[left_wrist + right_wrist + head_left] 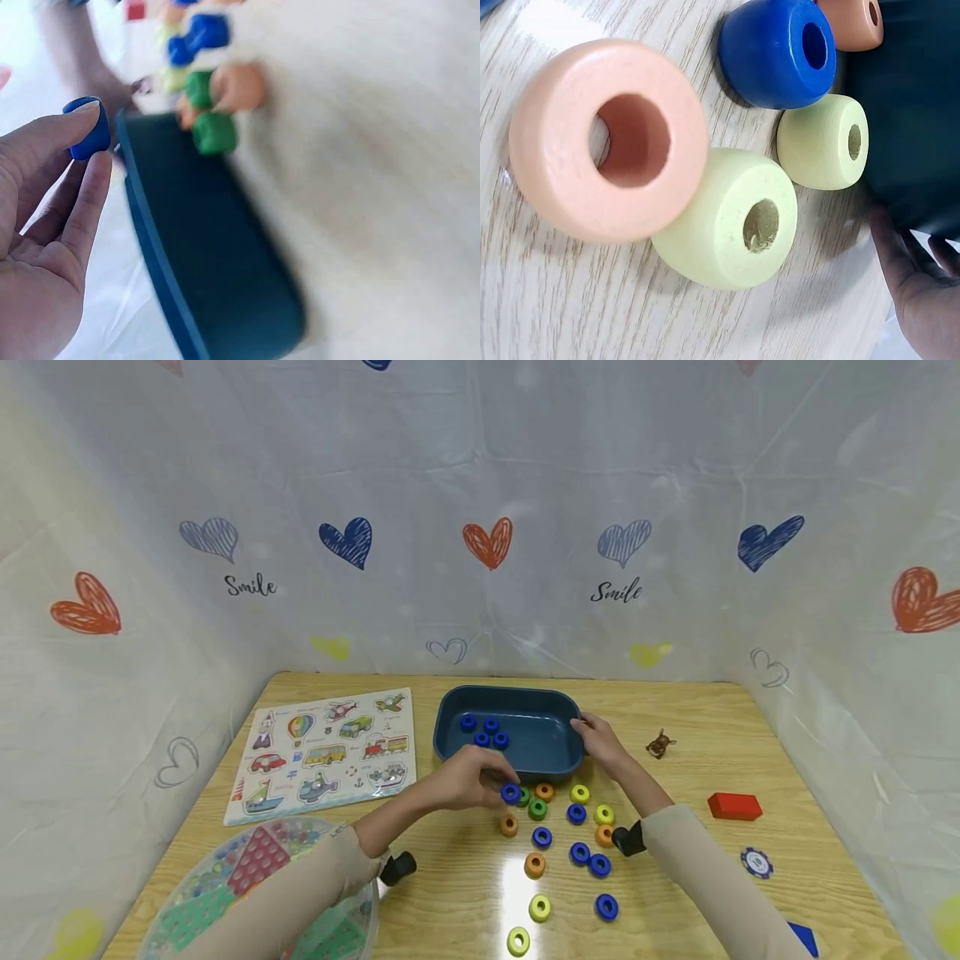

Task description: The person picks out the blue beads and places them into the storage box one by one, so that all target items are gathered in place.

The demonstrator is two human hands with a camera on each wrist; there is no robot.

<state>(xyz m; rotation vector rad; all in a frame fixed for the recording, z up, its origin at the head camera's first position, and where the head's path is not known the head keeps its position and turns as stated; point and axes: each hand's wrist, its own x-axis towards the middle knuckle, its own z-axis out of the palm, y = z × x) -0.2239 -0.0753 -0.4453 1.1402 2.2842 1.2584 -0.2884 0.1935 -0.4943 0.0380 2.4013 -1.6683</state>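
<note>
My left hand (467, 778) pinches a blue ring-shaped bead (94, 135) between thumb and fingertips. In the head view it is raised just in front of the dark teal plastic tub (536, 737). Several blue beads (482, 740) lie inside the tub on its left side. My right hand (602, 743) grips the tub's right rim; the right wrist view shows its fingers against the tub's outer wall. Close to the tub's front side on the table are green (537, 809), orange (544, 792) and yellow beads (580, 793), each with a hole.
More loose beads (600, 866) spread toward the table's front. A picture puzzle board (322, 756) lies at left, with a round clear container (372, 906) before it. At right are a small brown figurine (660, 744), a red block (734, 806), a poker chip (757, 862) and a blue piece (803, 937).
</note>
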